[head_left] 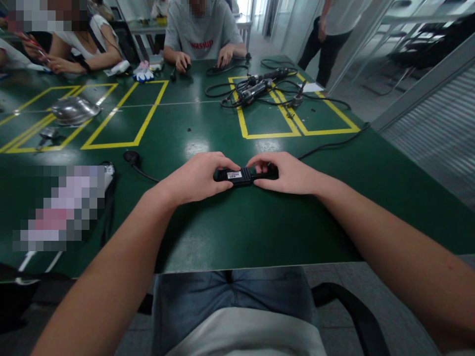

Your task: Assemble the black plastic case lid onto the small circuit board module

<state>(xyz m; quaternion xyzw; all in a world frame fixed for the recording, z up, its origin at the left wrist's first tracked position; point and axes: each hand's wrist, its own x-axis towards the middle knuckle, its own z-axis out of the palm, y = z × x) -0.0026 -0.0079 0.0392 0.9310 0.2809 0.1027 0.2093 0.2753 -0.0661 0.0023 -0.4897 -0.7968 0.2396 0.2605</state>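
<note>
A small black power adapter [243, 182] with a white label lies low over the green table, near the middle. My left hand [200, 175] grips its left part between thumb and fingers. Against its right end, my right hand [285, 173] closes around a short black cable end [265, 175], partly hidden by the fingers. One black cord runs left from behind my left wrist to a black mains plug [131, 157]. Another black cord [334, 144] trails from behind my right hand toward the table's right edge.
Yellow tape outlines mark the green table [260, 232]. Black tools with tangled cords [256, 91] lie at the back right. A metal bowl-like part [74, 110] and a blurred-out flat object [67, 202] are on the left. Across the table, a seated person [202, 34] handles black items.
</note>
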